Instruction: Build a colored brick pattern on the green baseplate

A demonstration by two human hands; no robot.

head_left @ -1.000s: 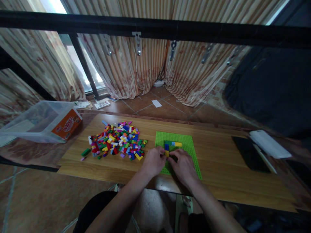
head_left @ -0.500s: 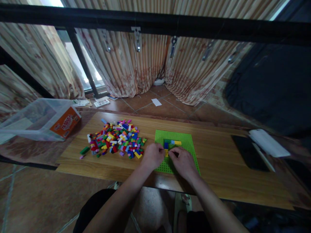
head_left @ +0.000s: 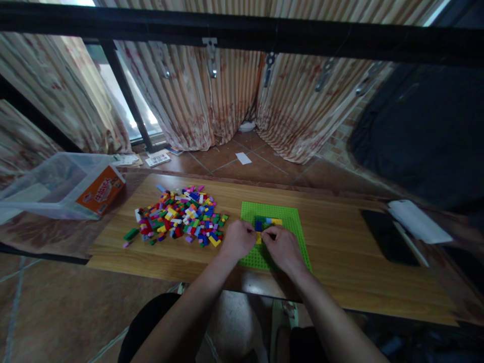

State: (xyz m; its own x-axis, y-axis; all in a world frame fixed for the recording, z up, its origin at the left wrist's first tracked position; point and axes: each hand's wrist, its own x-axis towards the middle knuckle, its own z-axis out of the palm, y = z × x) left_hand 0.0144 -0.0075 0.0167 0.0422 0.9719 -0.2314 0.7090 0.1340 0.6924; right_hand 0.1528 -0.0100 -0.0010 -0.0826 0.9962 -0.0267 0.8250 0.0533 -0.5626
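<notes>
Head view, clock about its centre | Step: seemingly seating a yellow brick (head_left: 259, 238) at 5 o'clock on the green board (head_left: 290, 214); calls for square alignment, firm pressing | Left hand (head_left: 239, 241), right hand (head_left: 283, 248): fingers curled nearly closed beside it, grip can't be told | 9 o'clock: clear bin (head_left: 56, 210), contents unclear | 8 o'clock: loose pile (head_left: 183, 216)

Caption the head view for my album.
Left hand and right hand at toy bricks on a green board, brick pile nearby.
</notes>
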